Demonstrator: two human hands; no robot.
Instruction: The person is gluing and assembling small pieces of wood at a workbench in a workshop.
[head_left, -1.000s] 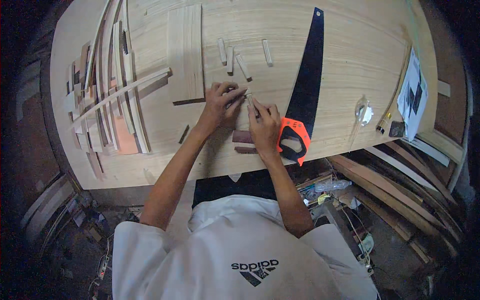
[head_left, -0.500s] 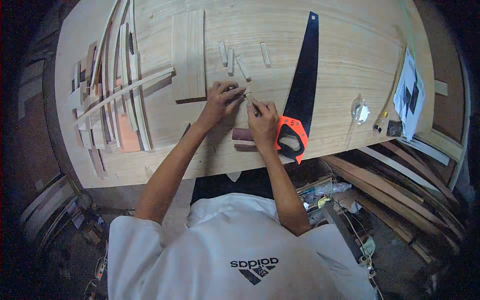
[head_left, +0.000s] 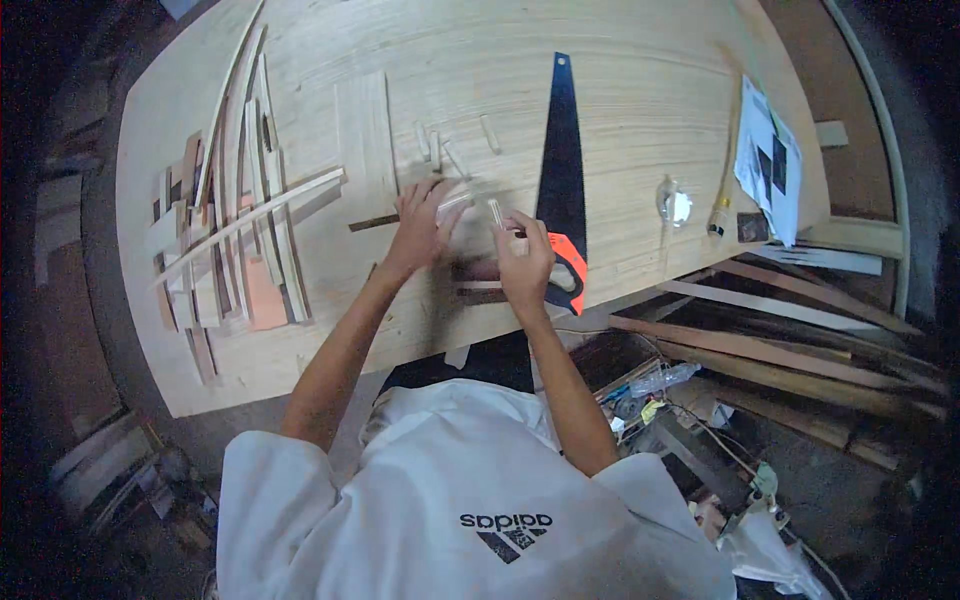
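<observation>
My right hand (head_left: 525,262) is closed around a short pale wooden stick (head_left: 494,210), which points up and away from the fingers. Just to the left, my left hand (head_left: 422,228) is bent, with a second short pale wooden piece (head_left: 455,201) at its fingertips, smeared by motion. Between my wrists lies maroon sandpaper (head_left: 478,270), partly covered by my right hand. A handsaw (head_left: 562,150) with an orange and black handle rests right beside my right hand. Beyond the hands, several short wooden sticks (head_left: 456,158) lie on the pale wooden tabletop (head_left: 640,120).
A flat wooden board (head_left: 365,150) lies beyond my left hand. Long thin strips (head_left: 235,180) are piled at the left. To the right are a shiny clear object (head_left: 674,204), a small yellowish bottle (head_left: 718,216) and patterned paper sheets (head_left: 768,165). Planks (head_left: 760,365) lean below the table's right edge.
My hands have drawn apart; the left has moved off the stick's end with a small wooden piece. The whole view has shifted and turned, so the saw and table appear farther left.
</observation>
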